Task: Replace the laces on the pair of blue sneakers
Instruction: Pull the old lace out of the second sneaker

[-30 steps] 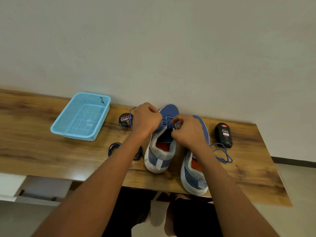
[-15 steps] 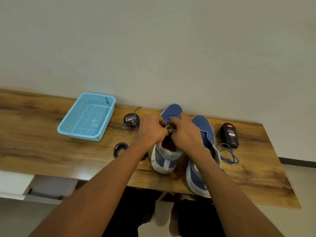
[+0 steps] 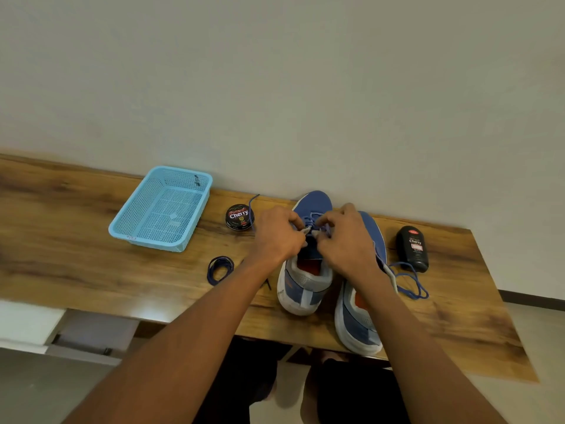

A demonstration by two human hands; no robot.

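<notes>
Both my hands are on the left shoe [image 3: 305,280], which stands toe to the wall near the table's back edge. My left hand [image 3: 276,235] is curled round one run of the blue lace [image 3: 313,220], its free end trailing up over the polish tin [image 3: 240,217]; my right hand [image 3: 344,240] pinches the other run at the eyelets. The lower rows look threaded — the upper eyelets seem still to do, though my fingers hide most of it. The right shoe [image 3: 360,325] sits just beside, nearer the front edge, with its lace [image 3: 411,281] spilling loose on the table toward the bottle [image 3: 413,247]; I judge it unfinished. A coiled dark lace [image 3: 220,269] lies to the left, near the basket [image 3: 143,237].
</notes>
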